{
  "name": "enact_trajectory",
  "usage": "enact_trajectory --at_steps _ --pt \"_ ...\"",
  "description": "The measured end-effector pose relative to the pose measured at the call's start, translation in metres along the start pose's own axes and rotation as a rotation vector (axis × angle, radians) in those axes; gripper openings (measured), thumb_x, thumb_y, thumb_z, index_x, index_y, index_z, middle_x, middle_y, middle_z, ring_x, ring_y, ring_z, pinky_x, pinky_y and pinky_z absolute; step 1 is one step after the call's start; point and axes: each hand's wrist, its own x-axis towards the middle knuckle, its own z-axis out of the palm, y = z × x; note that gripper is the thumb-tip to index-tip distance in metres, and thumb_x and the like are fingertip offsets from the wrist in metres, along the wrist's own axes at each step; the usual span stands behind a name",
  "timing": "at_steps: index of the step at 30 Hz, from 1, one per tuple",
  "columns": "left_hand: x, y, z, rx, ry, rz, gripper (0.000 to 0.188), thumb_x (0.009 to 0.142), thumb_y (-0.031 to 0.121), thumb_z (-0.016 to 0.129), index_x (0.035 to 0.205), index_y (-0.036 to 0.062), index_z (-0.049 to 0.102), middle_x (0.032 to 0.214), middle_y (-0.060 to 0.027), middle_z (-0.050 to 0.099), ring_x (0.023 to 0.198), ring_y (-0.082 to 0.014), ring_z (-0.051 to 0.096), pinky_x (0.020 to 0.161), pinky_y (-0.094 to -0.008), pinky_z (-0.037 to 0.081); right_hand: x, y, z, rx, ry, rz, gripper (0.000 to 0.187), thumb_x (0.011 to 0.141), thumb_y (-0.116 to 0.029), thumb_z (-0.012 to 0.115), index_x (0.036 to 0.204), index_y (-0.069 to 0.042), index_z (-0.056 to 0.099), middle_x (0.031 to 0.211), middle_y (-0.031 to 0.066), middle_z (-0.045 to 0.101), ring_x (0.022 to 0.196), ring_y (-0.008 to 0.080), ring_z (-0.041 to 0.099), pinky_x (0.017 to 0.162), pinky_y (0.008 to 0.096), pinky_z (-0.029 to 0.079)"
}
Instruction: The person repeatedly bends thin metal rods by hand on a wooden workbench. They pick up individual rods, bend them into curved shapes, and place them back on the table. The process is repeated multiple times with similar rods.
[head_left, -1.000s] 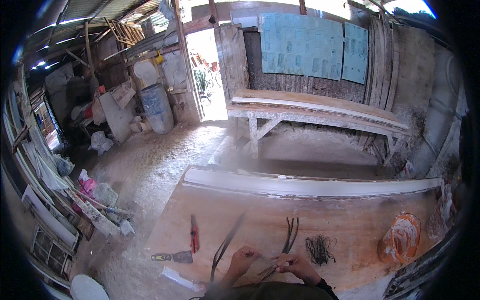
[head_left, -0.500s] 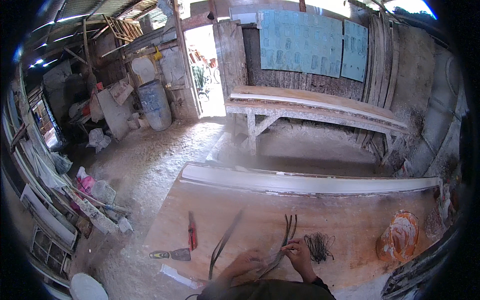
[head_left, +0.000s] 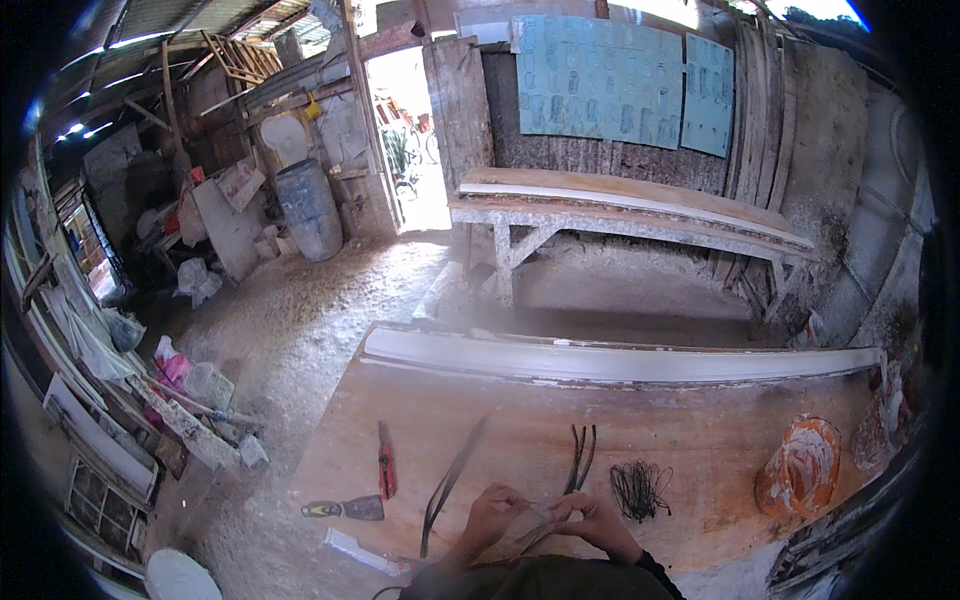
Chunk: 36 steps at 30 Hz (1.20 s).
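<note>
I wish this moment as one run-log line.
left hand: holding thin piece; right hand: holding same piece; nearby: black cord bundle, orange container, red tool

A bright doorway (head_left: 420, 190) lights the dusty floor (head_left: 300, 320) beside a long wooden bench (head_left: 600, 222) standing below blue wall panels (head_left: 600, 85).

Single head-worn fisheye, facing down and forward over the worktable (head_left: 690, 425); left hand (head_left: 490, 517) and right hand (head_left: 597, 522) close at lower edge, bench (head_left: 640, 194) and doorway (head_left: 424, 200) farther off

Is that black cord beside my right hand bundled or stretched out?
Bundled: the black cord lies in overlapping loops on the table.
</note>
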Motion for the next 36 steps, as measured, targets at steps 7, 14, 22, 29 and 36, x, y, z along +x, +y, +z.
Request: enact_trajectory --at_steps 7,14,22,29,36 --pt "-0.01 0.023 0.016 -0.294 -0.664 0.095 0.023 0.078 0.026 0.06 0.087 0.005 0.057 0.08 -0.0037 0.054 0.072 -0.0157 0.051 0.064 -0.0288 0.042 0.011 0.02 0.003 -0.328 0.561 -0.078 0.012 0.068 -0.003 0.064 0.078 -0.003 0.057 0.076 0.0073 0.054 0.074 0.0186 0.053 0.069 0.0276 0.041" --pt "-0.002 0.013 -0.012 -0.332 -0.258 -0.132 0.011 0.074 0.012 0.065 0.072 0.0028 0.058 0.074 -0.0027 0.052 0.07 -0.0106 0.05 0.063 -0.0249 0.04 0.004 0.025 -0.003 -0.324 0.486 -0.034 0.013 0.068 -0.01 0.066 0.08 -0.006 0.063 0.094 0.0097 0.054 0.086 0.0207 0.05 0.075 0.0312 0.039" --pt "0.004 0.006 -0.009 0.057 0.115 0.001 0.006 0.071 0.007 0.065 0.074 0.0025 0.062 0.069 -0.006 0.057 0.07 -0.0138 0.055 0.063 -0.0265 0.043 0.002 -0.056 0.012 0.49 -0.231 0.318 0.01 0.074 -0.011 0.064 0.081 -0.003 0.063 0.101 0.0088 0.056 0.102 0.0176 0.046 0.089 0.0311 0.036" --pt "0.0 0.014 0.008 0.088 0.021 0.082 0.006 0.074 0.004 0.062 0.078 0.0001 0.062 0.077 -0.0086 0.056 0.074 -0.0184 0.054 0.067 -0.0276 0.043 0.002 -0.005 0.002 0.226 0.091 0.009 0.007 0.071 -0.009 0.066 0.075 -0.006 0.062 0.083 0.0059 0.061 0.087 0.0167 0.055 0.085 0.0317 0.038" --pt "-0.009 0.032 0.02 -0.216 -0.709 0.16 0.025 0.082 0.026 0.054 0.085 0.0017 0.059 0.09 -0.0115 0.054 0.094 -0.023 0.05 0.086 -0.0324 0.037 0.008 0.011 0.0 -0.654 0.619 -0.05 0.007 0.069 -0.006 0.063 0.076 -0.007 0.061 0.068 0.0065 0.057 0.07 0.0247 0.056 0.072 0.0325 0.039"
